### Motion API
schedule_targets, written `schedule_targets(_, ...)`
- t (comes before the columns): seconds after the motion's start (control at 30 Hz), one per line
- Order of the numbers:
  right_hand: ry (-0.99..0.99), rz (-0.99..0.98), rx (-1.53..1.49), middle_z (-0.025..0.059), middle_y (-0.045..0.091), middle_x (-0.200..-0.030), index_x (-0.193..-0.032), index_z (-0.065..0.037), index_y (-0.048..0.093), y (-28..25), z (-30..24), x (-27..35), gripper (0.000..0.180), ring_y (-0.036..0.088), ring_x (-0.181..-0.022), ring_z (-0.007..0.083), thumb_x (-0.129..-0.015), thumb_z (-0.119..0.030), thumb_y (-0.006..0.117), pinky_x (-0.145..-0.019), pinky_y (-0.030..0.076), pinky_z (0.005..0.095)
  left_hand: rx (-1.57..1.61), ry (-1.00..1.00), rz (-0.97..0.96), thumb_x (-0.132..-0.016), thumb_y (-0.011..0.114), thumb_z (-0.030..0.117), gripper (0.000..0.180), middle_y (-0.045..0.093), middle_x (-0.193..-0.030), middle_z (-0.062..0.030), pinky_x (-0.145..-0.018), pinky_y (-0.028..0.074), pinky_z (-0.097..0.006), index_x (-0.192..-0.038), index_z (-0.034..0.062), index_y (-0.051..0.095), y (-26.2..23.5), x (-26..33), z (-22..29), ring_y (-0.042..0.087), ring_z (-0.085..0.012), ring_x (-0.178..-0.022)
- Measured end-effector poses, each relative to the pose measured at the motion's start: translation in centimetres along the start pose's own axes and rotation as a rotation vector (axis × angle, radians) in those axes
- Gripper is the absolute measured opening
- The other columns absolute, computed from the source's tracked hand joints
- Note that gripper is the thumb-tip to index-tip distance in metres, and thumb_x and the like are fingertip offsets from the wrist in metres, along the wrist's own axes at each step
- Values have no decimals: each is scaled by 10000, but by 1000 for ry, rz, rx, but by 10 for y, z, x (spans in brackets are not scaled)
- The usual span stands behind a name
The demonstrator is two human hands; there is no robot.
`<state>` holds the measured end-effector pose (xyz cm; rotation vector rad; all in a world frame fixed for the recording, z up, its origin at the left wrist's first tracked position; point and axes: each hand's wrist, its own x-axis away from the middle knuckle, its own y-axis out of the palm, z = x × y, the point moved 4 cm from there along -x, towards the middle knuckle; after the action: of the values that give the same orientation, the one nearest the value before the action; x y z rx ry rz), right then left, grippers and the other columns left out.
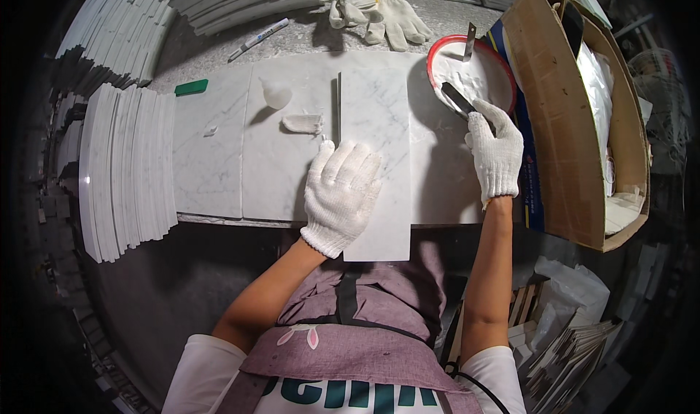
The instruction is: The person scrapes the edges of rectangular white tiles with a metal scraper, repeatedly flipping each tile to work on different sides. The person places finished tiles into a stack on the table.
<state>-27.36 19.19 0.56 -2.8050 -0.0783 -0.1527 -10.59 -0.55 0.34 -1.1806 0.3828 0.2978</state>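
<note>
A narrow pale marble tile (375, 115) lies lengthwise at the middle, its near end jutting past the table's front edge. My left hand (341, 188), in a white knitted glove, rests flat on the tile's left side with its fingers stretched out. My right hand (496, 148), gloved likewise, grips a dark narrow spatula-like blade (458, 100) over a red-rimmed bowl (432, 56). White paste (477, 80) fills the bowl. A second metal blade (469, 42) with a hole stands in it. Left of the tile are a small folded white cloth piece (302, 124) and a whitish rounded squeeze bulb (276, 93).
Stacked tile strips (127, 173) stand at the left, with more (233, 2) behind. White gloves (394, 20) and a marker pen (258, 40) lie at the back. A green block (191, 87) sits at left. The cardboard box (561, 122) borders the right side.
</note>
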Motion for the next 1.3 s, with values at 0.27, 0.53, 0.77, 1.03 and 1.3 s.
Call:
schedule_targets(0.27, 32, 21, -69, 44, 713, -899, -1230, 5, 706, -2, 3, 1, 313, 604, -669, 77, -944, -121, 684, -603, 478, 233, 15, -22, -40, -845, 701, 201, 368, 643, -1235, -102, -1102, 386, -531, -1185, 62, 707, 2, 0, -3, 542, -321, -1249)
schedule_targets(0.53, 81, -3, -268, 26, 692, -882, -1235, 21, 693, -9, 7, 10, 305, 589, -669, 63, -959, -109, 676, -579, 456, 217, 10, -24, -40, -839, 699, 219, 374, 631, -1242, -83, -1125, 379, -526, -1186, 79, 704, 1, -2, -3, 525, -304, -1268)
schedule_targets(0.77, 208, -205, -400, 32, 687, -866, -1262, 26, 667, 11, 13, 52, 319, 588, -631, 66, -979, -119, 686, -545, 444, 207, 6, 11, 31, -837, 701, 174, 352, 645, -1229, -115, -1098, 380, -555, -1159, 31, 705, 0, -1, -1, 542, -337, -1246)
schedule_targets(1.03, 166, -193, -198, 25, 683, -846, -1256, 12, 687, 48, 8, 68, 313, 578, -646, 62, -968, -110, 675, -565, 443, 212, -33, 21, 68, -867, 707, 191, 332, 651, -1245, -101, -1116, 379, -546, -1168, 52, 717, 2, 2, -2, 534, -325, -1271)
schedule_targets(1.3, 66, -193, -144, 62, 730, -978, -1225, 26, 702, 58, 8, 69, 303, 615, -732, 81, -941, -80, 695, -670, 512, 247, -44, 8, 57, -874, 711, 193, 313, 659, -1235, -100, -1121, 382, -540, -1156, 61, 725, 3, 2, -3, 544, -319, -1268)
